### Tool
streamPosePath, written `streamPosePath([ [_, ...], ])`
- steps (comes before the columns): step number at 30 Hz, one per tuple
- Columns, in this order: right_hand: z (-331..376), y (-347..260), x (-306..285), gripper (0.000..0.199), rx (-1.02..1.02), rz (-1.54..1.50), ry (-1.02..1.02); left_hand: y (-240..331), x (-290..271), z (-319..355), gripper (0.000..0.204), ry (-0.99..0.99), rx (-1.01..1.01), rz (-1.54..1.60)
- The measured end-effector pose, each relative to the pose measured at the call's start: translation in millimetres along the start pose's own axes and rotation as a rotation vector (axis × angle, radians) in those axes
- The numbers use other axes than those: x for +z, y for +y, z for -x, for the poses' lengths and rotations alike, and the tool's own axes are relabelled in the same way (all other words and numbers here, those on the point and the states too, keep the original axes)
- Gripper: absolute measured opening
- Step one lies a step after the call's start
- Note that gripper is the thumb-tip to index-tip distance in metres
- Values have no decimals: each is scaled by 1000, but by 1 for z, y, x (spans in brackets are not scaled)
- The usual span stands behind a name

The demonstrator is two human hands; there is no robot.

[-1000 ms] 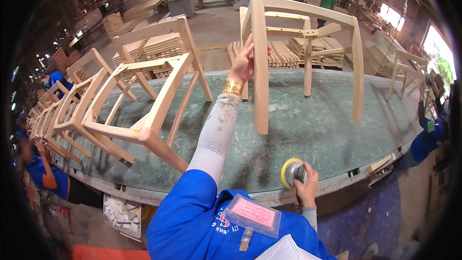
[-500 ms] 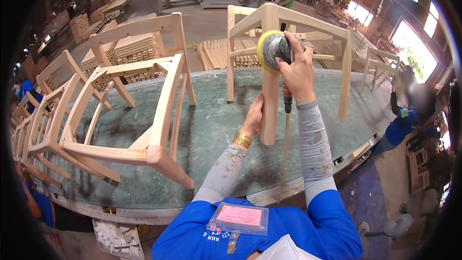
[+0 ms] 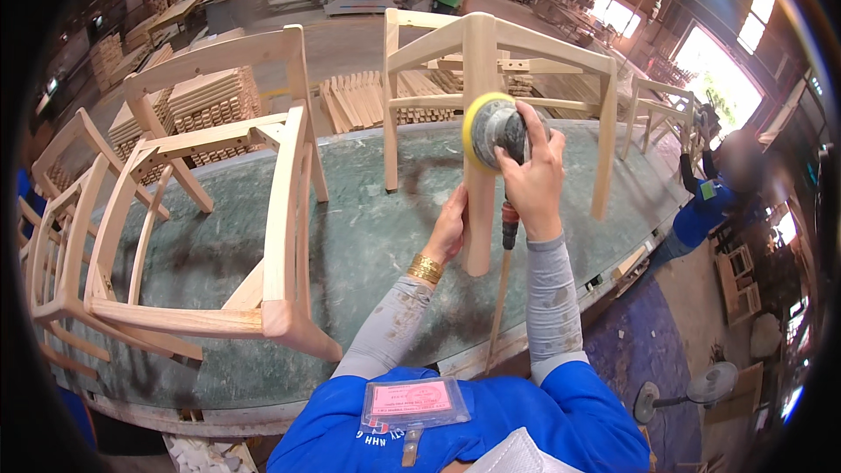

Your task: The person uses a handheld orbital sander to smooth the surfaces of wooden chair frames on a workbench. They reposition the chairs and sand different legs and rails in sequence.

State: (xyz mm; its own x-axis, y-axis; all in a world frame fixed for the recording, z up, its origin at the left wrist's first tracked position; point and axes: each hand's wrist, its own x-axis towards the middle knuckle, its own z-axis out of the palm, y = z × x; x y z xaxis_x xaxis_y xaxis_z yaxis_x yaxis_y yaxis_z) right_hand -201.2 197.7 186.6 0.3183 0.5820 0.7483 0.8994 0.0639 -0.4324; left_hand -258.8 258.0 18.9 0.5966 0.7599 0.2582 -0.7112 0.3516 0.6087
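My right hand (image 3: 536,177) grips a round orbital sander (image 3: 496,133) with a yellow-edged pad. The pad rests against the near leg of a bare wooden chair frame (image 3: 478,61). A hose (image 3: 500,307) runs down from the sander toward the table's near edge. Lower on that same leg, my left hand (image 3: 448,226) is closed round its left side, with the fingertips partly hidden behind the wood. The frame stands on a green-topped table (image 3: 368,250).
On the left of the table stands another chair frame (image 3: 188,320), with more frames behind it. Stacked wood pieces (image 3: 210,109) lie beyond the far edge. A co-worker in blue (image 3: 705,206) handles a chair frame (image 3: 657,105) at the right. A standing fan (image 3: 710,383) is at lower right.
The sander and my right hand have moved down along the chair leg. My left hand stays on the leg. The whole view has shifted slightly.
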Motion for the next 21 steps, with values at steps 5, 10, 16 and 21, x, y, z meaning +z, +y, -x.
streamPosePath([
  [5, -8, -3, -2, 65, -4, 14, -1, -2, -5, 1, 42, -7, -28, 29],
  [10, 2, 7, -3, 68, -20, -36, 4, -4, -5, 1, 41, 42, -30, 29],
  [16, -3, 17, -6, 67, -4, -33, 12, -4, -4, 0, 42, 15, 3, 20],
  [21, -10, 3, -4, 66, 33, -5, 15, -4, -8, 1, 42, -2, -33, -9],
])
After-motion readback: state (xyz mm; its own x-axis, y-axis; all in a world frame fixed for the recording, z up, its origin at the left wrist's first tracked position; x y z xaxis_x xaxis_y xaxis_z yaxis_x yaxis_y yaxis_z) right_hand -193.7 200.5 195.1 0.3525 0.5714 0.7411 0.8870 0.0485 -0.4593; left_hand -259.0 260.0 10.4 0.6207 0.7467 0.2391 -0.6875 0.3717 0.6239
